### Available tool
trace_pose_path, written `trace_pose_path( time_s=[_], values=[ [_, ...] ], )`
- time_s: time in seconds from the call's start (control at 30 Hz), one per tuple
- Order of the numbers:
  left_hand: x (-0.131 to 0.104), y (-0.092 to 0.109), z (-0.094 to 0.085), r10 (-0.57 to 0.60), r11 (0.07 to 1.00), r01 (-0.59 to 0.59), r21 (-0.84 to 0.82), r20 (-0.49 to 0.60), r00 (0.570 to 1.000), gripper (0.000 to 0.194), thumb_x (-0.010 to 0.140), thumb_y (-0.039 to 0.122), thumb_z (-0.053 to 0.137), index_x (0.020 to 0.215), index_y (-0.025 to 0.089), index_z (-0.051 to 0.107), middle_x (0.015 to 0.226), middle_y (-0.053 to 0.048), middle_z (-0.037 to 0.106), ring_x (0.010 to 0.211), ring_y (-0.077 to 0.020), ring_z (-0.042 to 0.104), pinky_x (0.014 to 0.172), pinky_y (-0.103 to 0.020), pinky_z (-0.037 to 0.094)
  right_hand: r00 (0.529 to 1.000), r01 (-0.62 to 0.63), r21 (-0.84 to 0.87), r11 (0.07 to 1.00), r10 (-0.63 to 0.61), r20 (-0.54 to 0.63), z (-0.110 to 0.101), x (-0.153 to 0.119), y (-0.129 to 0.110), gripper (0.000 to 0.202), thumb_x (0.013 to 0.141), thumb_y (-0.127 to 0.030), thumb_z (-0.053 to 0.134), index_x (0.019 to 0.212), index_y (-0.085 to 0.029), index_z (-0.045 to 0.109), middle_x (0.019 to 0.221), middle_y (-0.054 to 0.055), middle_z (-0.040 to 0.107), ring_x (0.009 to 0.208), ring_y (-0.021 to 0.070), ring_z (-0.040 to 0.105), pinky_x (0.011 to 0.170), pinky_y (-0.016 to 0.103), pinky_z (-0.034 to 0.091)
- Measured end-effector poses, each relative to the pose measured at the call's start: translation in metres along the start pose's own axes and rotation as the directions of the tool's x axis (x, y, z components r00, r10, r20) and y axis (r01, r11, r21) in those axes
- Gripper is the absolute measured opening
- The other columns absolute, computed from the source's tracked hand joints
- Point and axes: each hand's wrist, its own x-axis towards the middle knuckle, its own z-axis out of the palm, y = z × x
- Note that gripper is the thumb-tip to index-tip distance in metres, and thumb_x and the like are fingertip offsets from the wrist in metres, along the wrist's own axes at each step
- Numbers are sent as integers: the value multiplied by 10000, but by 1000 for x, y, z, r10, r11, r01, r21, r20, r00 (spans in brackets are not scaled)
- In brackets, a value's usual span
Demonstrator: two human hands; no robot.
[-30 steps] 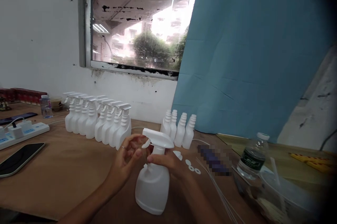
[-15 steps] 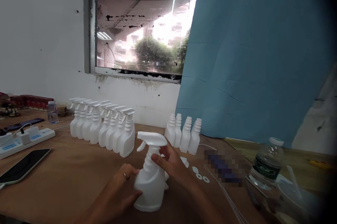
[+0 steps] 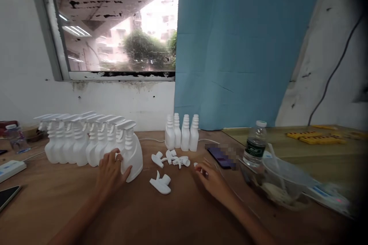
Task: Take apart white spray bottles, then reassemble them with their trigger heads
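My left hand (image 3: 110, 170) grips the lower body of a white spray bottle (image 3: 134, 158) at the right end of the row, its thumb along the front side. The bottle stands upright on the brown table with its trigger head on. My right hand (image 3: 212, 180) is low over the table right of the middle, its fingers curled in. A small white piece (image 3: 196, 165) shows at its fingertips; whether it is held I cannot tell. Between the hands lie several loose white trigger heads, one (image 3: 161, 183) nearer to me than the others.
More capped spray bottles (image 3: 77, 141) stand in rows at left. Several open bottles (image 3: 185, 134) stand at the back. To the right are a phone (image 3: 220, 157), a water bottle (image 3: 255, 145) and a plastic bowl (image 3: 287, 176). Another phone (image 3: 8, 197) lies at far left.
The spray bottle that both hands held in front has moved left and back to the row. My right hand has let go and moved right. The view has turned right, and loose trigger heads now show.
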Motion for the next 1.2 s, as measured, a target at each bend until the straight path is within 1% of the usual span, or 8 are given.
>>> trace_pose_path(
  time_s=[0.07, 0.17, 0.27, 0.4, 0.63, 0.8, 1.0, 1.2],
  values=[
    [5, -1, 6, -3, 999, 3, 44, 7, 1000, 263, 851, 382, 537, 927, 135, 590, 1222, -192, 526, 1052, -358, 486, 784, -446, 419, 999, 12, -196, 980, -3, 47, -8, -4, 13, 221, 876, -163, 425, 773, -180, 620, 849, 79, 625, 833, 228, 594, 782, 347, 457],
    [10, 0, 12, -36, 998, 35, 54, 24, 999, 309, 855, 394, 527, 959, 113, 604, 1231, -203, 516, 1078, -371, 469, 810, -461, 396, 996, -13, -382, 924, 46, 76, -13, -7, 26, 254, 856, -103, 435, 937, -157, 669, 993, 129, 635, 964, 266, 590, 866, 384, 443],
    [14, 3, 15, -63, 995, 60, 77, 38, 997, 324, 853, 388, 528, 966, 94, 605, 1235, -210, 508, 1088, -376, 462, 818, -461, 389, 995, -2, -451, 892, 47, 87, -8, -10, 32, 388, 857, -103, 468, 1209, -184, 609, 1207, 149, 570, 1129, 297, 522, 951, 429, 402],
    [15, 5, 17, -63, 993, 59, 105, 34, 997, 349, 859, 391, 526, 983, 73, 597, 1233, -224, 503, 1081, -382, 464, 805, -462, 395, 990, 57, -496, 866, 15, 140, 0, -13, 30, 323, 892, -134, 456, 1134, -212, 655, 1129, 129, 589, 1109, 316, 502, 908, 475, 399],
    [8, 14, 3, -30, 994, 21, -104, -80, 996, 284, 895, 385, 527, 1024, 133, 551, 1154, -196, 546, 1017, -339, 518, 801, -455, 422, 959, 214, -286, 934, -145, 244, 4, -20, 7, 223, 914, -115, 454, 821, -185, 644, 934, 72, 627, 945, 241, 538, 842, 391, 416],
    [1, 55, -10, 310, 776, -157, -610, 152, 939, 286, 934, 282, 481, 1208, 203, 470, 1210, -128, 546, 1112, -240, 521, 954, -395, 432, 957, 182, -82, 980, -157, 244, 25, -34, -26, 194, 882, -76, 486, 783, -194, 605, 855, 42, 621, 906, 220, 539, 865, 374, 422],
    [4, 82, 12, 506, 615, -77, -785, 318, 802, 417, 905, 251, 516, 1318, 249, 456, 1357, -105, 501, 1268, -280, 424, 1050, -479, 345, 966, 50, 102, 994, -74, 247, 37, -44, -51, 230, 834, -43, 486, 931, -221, 595, 944, 26, 594, 910, 182, 579, 812, 295, 461],
    [-9, 88, 6, 399, 518, 196, -832, 438, 805, 260, 808, 228, 630, 1031, 219, 496, 969, -9, 567, 814, -151, 522, 726, -256, 440, 998, 42, 147, 988, -47, 32, 35, -39, -57, 163, 884, -115, 525, 801, -201, 637, 807, 22, 624, 764, 170, 612, 719, 279, 488]
  ],
)
